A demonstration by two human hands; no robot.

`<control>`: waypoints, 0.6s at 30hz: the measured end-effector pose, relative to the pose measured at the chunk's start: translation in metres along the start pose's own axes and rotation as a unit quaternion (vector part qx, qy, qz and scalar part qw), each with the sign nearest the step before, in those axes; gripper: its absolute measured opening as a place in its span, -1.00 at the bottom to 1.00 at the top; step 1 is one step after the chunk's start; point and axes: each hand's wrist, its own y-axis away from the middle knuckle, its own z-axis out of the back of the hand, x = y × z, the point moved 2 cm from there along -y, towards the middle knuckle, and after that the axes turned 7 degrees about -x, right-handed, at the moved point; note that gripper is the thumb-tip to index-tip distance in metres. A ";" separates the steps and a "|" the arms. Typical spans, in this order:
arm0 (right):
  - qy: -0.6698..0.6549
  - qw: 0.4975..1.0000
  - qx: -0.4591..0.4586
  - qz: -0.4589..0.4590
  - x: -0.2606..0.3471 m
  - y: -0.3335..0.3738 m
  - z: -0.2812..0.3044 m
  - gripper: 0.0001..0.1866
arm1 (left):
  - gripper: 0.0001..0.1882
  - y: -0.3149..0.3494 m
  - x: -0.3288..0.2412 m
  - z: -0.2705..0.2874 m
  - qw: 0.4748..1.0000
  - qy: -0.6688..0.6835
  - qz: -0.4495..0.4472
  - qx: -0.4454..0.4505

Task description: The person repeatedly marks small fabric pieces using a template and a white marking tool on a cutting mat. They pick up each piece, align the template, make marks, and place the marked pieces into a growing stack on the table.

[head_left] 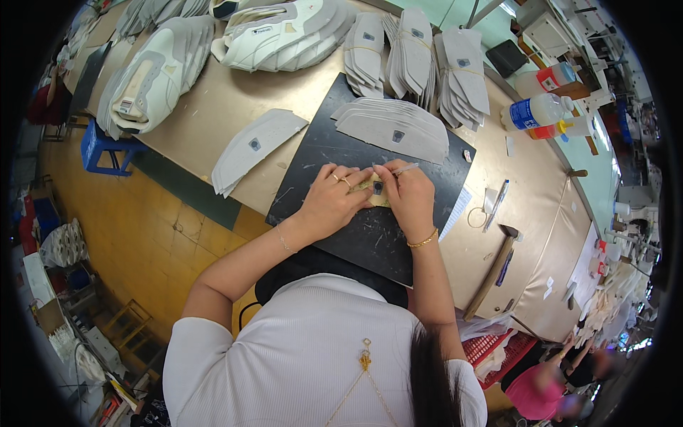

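My left hand (pixel 331 201) and my right hand (pixel 410 201) meet over a black cutting board (pixel 302 181). Between them is a small pale-yellow piece (pixel 381 200) with a dark patch (pixel 378 188). The left fingers press on its left side, while the right fingers pinch at its upper right edge. A slim pale thing (pixel 407 168) shows by the right fingertips; its kind is unclear. Just beyond my hands, a fanned stack of grey curved shoe pieces (pixel 388 132) lies on the board, dark patches on them. Another grey stack (pixel 256 149) lies left of the board.
Shoe uppers (pixel 153 78) and banded grey bundles (pixel 409 53) line the table's far side. At right are bottles (pixel 533 112), a pen (pixel 498 203), a rubber band (pixel 477 218) and a hammer (pixel 492 274). A blue stool (pixel 107 149) stands on the floor at left.
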 end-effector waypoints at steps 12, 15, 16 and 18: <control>-0.002 0.999 0.020 -0.035 0.000 0.000 0.002 -0.78 | -0.73 0.001 -0.001 -0.002 1.000 -0.002 -0.006 -0.002; -0.070 0.990 0.034 -0.119 -0.004 -0.002 0.011 -0.77 | -0.72 -0.001 0.001 -0.002 1.000 0.025 -0.012 -0.010; -0.104 0.984 0.017 -0.143 -0.008 -0.002 0.015 -0.76 | -0.71 -0.002 0.003 -0.001 0.999 0.039 -0.014 -0.014; -0.147 0.974 -0.048 -0.163 -0.016 -0.003 0.020 -0.78 | -0.69 -0.002 0.007 0.004 0.997 0.072 -0.001 -0.006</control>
